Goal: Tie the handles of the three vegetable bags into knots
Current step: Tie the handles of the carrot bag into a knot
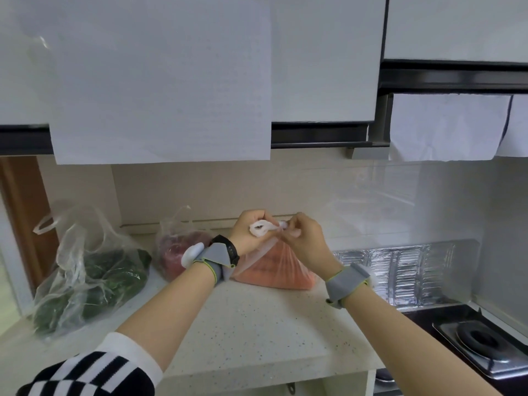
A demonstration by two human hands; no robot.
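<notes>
From the head view I see both hands raised over the bag of orange vegetables, which sits on the speckled counter against the back wall, just right of the red-vegetable bag. My left hand is curled closed around one twisted white handle, which forms a small loop against the palm. My right hand pinches the other handle end between thumb and fingertips, its remaining fingers folded in. The plastic is drawn taut up from the bag to both grips.

I judge I am mid-knot on this bag: the loop is made, but I cannot tell whether the end has passed through it. The next move calls for threading that end and pulling both grips apart without tearing the thin film.

The leafy-greens bag lies far left, its handles loose and open; the red bag's handles also stand untied.
</notes>
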